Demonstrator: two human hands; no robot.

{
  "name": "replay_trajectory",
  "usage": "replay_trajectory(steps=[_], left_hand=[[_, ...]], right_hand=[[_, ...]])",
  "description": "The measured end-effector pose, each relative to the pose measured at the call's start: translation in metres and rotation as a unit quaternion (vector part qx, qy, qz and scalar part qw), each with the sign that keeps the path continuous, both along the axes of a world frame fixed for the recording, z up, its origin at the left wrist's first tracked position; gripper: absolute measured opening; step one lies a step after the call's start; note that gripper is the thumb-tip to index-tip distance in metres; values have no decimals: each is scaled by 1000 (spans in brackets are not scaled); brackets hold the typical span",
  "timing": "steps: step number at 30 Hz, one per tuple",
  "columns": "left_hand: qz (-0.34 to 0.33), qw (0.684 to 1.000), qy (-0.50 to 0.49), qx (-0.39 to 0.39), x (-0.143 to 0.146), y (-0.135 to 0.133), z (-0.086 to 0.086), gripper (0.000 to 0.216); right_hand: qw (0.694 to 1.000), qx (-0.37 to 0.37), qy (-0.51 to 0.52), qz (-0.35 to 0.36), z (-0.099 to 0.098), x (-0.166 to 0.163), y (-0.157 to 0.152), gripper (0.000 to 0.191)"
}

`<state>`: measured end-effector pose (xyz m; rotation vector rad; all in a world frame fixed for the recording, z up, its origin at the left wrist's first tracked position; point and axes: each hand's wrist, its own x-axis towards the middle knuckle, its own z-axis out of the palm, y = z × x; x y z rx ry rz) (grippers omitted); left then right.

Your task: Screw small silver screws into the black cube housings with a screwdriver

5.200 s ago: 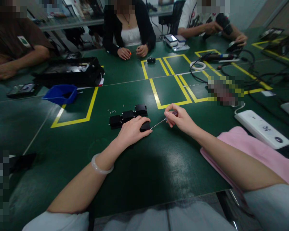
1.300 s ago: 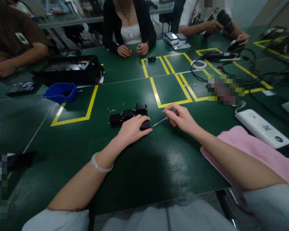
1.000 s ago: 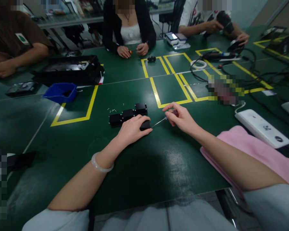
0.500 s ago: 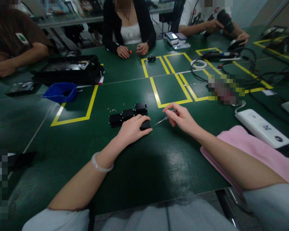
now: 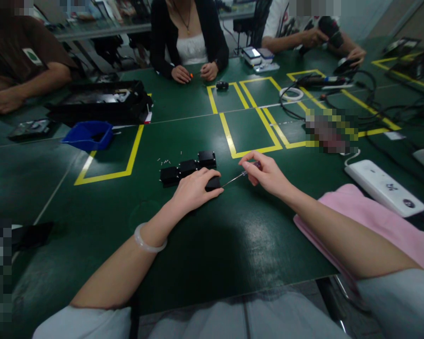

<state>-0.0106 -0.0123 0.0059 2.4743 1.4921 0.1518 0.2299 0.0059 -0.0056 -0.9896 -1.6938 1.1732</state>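
My left hand (image 5: 199, 188) grips a small black box (image 5: 213, 183) on the green table, thumb and fingers closed around it and hiding part of it. In my right hand (image 5: 263, 173) is a screwdriver (image 5: 237, 178), its handle pinched between the fingers. The thin shaft slants down to the left, and its tip meets the right end of the box near my left thumb. Behind my left hand stand three similar black boxes (image 5: 188, 167) in a slanting row. Several tiny screws (image 5: 164, 162) lie loose just beyond them.
A blue bin (image 5: 88, 135) and a black tray-like housing (image 5: 102, 101) are at the left. On the right lie a pink cloth (image 5: 367, 221), a white power strip (image 5: 385, 187) and black cables (image 5: 371, 80). Co-workers sit across the table, one with a small orange-tipped item between the hands.
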Motion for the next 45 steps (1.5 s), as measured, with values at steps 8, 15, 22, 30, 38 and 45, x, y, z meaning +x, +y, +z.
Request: replay_trajectory(steps=[8, 15, 22, 30, 38, 45], left_hand=[[-3, 1000, -4, 4, -1, 0, -2, 43], [0, 1000, -4, 0, -1, 0, -1, 44], [-1, 1000, -6, 2, -1, 0, -2, 44], [-2, 1000, -6, 3, -1, 0, -2, 44], [-3, 1000, -8, 2, -1, 0, -2, 43], [-2, 1000, -7, -1, -1, 0, -1, 44]], right_hand=[[1000, 11, 5, 11, 1, 1, 0, 10], [1000, -4, 9, 6, 0, 0, 0, 18], [1000, 12, 8, 14, -1, 1, 0, 11], [1000, 6, 13, 3, -1, 0, -1, 13], [1000, 9, 12, -4, -1, -1, -1, 14], [1000, 10, 9, 3, -1, 0, -1, 10]])
